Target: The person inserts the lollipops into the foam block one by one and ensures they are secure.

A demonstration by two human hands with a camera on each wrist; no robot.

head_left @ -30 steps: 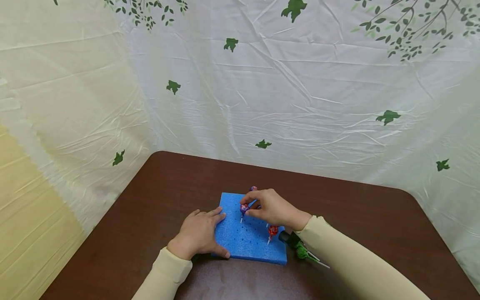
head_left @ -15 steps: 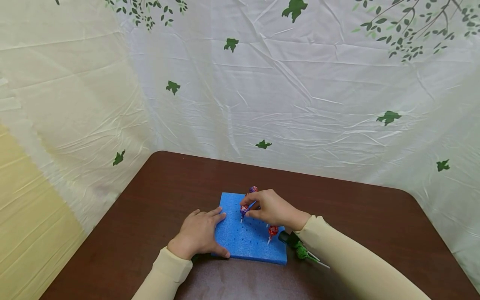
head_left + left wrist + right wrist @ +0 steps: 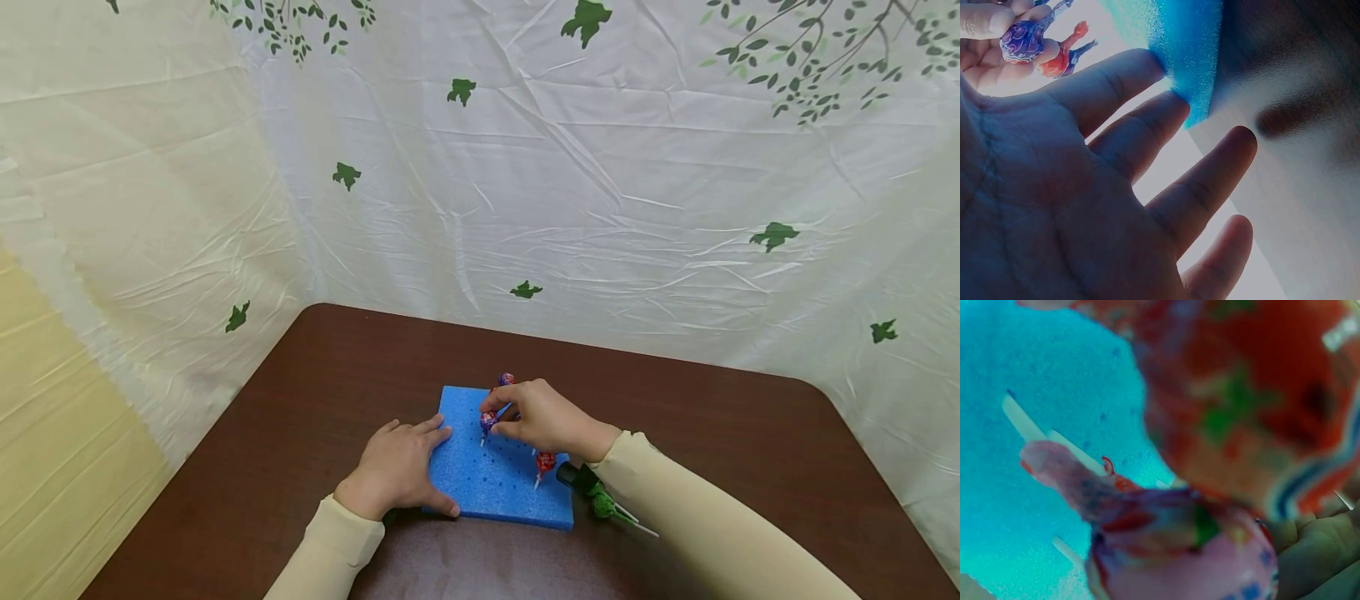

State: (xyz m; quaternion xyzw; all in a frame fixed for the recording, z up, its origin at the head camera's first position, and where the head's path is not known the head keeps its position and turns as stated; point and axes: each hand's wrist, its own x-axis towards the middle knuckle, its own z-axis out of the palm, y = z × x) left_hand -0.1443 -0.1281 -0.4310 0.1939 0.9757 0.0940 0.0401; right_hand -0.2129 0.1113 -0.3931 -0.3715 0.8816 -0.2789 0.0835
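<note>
A blue foam board (image 3: 510, 496), dotted with small holes, lies on the table. My left hand (image 3: 401, 467) rests along its left edge, fingers spread and straight. Between thumb and fingertips, my right hand (image 3: 553, 418) pinches a purple lollipop (image 3: 488, 420) whose white stick meets the foam. A red lollipop (image 3: 545, 463) stands tilted in the board below that hand. Behind the fingers another purple lollipop (image 3: 506, 378) shows at the far edge. Close to the right wrist camera, a blurred red lollipop (image 3: 1235, 394) and a pinkish lollipop (image 3: 1179, 550) hide most of the right hand.
Green-wrapped lollipops (image 3: 603, 503) with white sticks lie beside the board, under the right forearm, by a dark object (image 3: 576, 477). The brown table (image 3: 375, 358) ends at a white curtain (image 3: 420, 208) with green leaves.
</note>
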